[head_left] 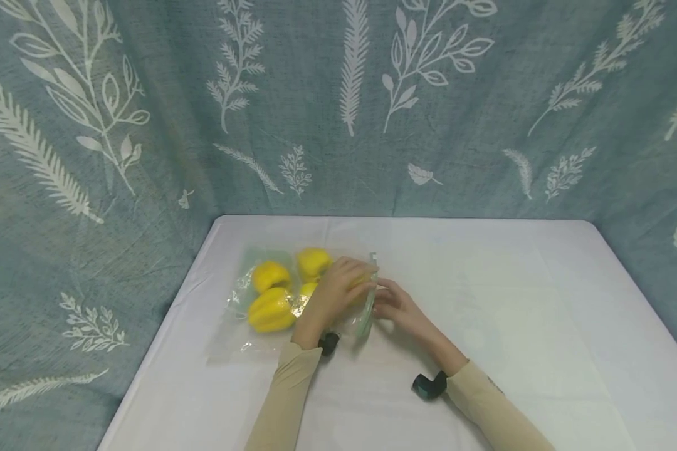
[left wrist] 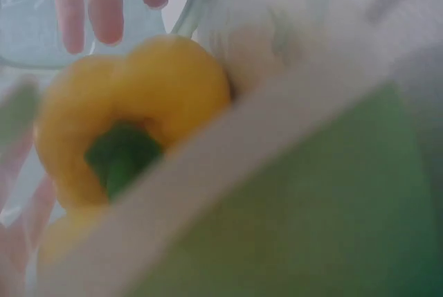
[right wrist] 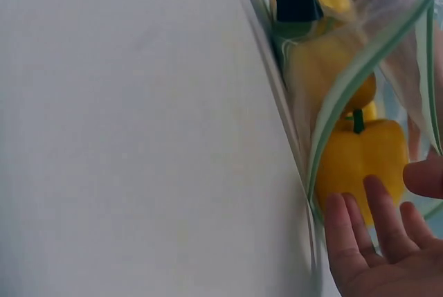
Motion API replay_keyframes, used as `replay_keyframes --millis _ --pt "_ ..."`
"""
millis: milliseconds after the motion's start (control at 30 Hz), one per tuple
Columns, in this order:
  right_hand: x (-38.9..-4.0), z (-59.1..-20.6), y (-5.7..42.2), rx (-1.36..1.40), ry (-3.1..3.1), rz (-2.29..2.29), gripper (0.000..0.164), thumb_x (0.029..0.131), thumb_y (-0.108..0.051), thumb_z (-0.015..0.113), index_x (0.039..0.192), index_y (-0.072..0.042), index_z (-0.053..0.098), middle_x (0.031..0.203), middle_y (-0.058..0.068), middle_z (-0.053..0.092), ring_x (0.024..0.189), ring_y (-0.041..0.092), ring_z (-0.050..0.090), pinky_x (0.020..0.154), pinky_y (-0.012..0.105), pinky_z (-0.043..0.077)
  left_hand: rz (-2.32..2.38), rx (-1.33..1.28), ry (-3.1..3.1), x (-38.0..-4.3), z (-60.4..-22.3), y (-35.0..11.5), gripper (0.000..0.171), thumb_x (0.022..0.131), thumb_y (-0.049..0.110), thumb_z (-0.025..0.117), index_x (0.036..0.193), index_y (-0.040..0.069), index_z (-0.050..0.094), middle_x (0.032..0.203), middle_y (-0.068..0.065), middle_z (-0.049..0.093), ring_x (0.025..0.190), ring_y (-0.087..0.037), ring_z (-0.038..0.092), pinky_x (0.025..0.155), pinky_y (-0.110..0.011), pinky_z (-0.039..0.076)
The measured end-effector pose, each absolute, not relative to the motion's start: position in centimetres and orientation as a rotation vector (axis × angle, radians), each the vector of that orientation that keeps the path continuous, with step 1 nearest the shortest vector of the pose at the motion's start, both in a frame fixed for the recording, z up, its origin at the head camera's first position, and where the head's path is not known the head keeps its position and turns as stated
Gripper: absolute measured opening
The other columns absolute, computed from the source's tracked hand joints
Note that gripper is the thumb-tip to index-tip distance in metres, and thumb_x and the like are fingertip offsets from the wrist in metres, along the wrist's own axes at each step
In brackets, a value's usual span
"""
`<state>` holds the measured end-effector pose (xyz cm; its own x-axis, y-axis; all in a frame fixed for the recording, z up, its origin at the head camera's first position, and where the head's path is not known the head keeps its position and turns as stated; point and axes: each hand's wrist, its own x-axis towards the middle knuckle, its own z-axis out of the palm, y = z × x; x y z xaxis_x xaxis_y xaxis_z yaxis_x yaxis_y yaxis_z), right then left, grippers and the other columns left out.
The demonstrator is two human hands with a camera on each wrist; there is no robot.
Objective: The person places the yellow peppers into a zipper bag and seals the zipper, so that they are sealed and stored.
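Observation:
A clear zip bag (head_left: 234, 341) with a pale green seal lies on its side, holding several yellow bell peppers (head_left: 272, 310). My left hand (head_left: 337, 288) reaches over the bag and grips its film near the mouth, though the fingertips are partly hidden. At the mouth, my right hand (head_left: 403, 316) has its fingers spread and slightly bent. The right wrist view shows these fingers (right wrist: 391, 231) beside the yellow pepper (right wrist: 360, 162) nearest the gaping mouth, holding nothing. In the left wrist view, that pepper (left wrist: 169, 68) turns its green stem towards the camera; blurred bag film covers part of it.
A white cloth (head_left: 485, 313) covers the table and extends right of the bag. Patterned blue-green fabric (head_left: 316, 113) hangs behind and along the sides. Dark wrist cameras (head_left: 430, 385) sit on both wrists.

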<state>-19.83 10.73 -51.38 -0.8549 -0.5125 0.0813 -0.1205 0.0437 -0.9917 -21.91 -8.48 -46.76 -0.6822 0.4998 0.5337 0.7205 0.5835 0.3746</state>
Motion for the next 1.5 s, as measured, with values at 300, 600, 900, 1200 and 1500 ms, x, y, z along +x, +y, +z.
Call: replay_keyframes --millis 300,600,900,1200,1500 --pt "-19.9 -51.2 11.5 -0.576 2.011 -1.874 0.053 0.091 -0.007 0.049 0.141 -0.009 0.029 0.138 0.024 0.042 0.122 0.039 0.046 0.094 0.044 0.047 -0.786 -0.978 -2.452 -21.8 -46.8 -8.3 0.031 0.087 0.032 0.063 0.115 0.019 0.064 0.112 0.005 0.065 0.106 -0.013 0.054 0.097 -0.03 0.042" --pt "-19.9 -50.9 11.9 -0.551 2.0 -1.888 0.052 0.092 -0.007 0.048 0.141 -0.008 0.03 0.138 0.024 0.041 0.123 0.039 0.046 0.096 0.046 0.045 -0.786 -0.968 -2.535 -21.6 -46.6 -8.3 0.031 0.088 0.033 0.062 0.116 0.02 0.064 0.117 0.006 0.062 0.11 -0.011 0.052 0.102 -0.031 0.038" --pt "-19.7 -51.0 12.4 -0.582 2.001 -1.902 0.048 0.096 -0.011 0.047 0.141 -0.004 0.029 0.136 0.028 0.04 0.121 0.044 0.045 0.094 0.048 0.046 -0.762 -0.963 -2.61 -21.4 -46.5 -8.3 0.032 0.087 0.037 0.062 0.117 0.024 0.063 0.119 0.008 0.061 0.113 -0.011 0.048 0.102 -0.033 0.036" --pt "-18.2 -48.9 12.3 -0.551 2.162 -1.787 0.048 0.096 -0.011 0.049 0.14 -0.006 0.032 0.131 0.026 0.047 0.116 0.041 0.051 0.087 0.042 0.051 -0.767 -0.961 -2.653 -21.2 -46.1 -8.8 0.036 0.087 0.04 0.063 0.119 0.025 0.062 0.123 0.007 0.059 0.118 -0.014 0.046 0.105 -0.035 0.034" --pt "-16.9 -48.1 12.1 -0.575 2.172 -1.71 0.051 0.094 -0.013 0.053 0.14 -0.011 0.031 0.127 0.026 0.049 0.113 0.04 0.051 0.084 0.044 0.052 -0.729 -0.988 -2.686 -20.7 -45.1 -9.5 0.042 0.086 0.035 0.065 0.125 0.023 0.058 0.131 -0.002 0.054 0.123 -0.021 0.044 0.108 -0.04 0.03"
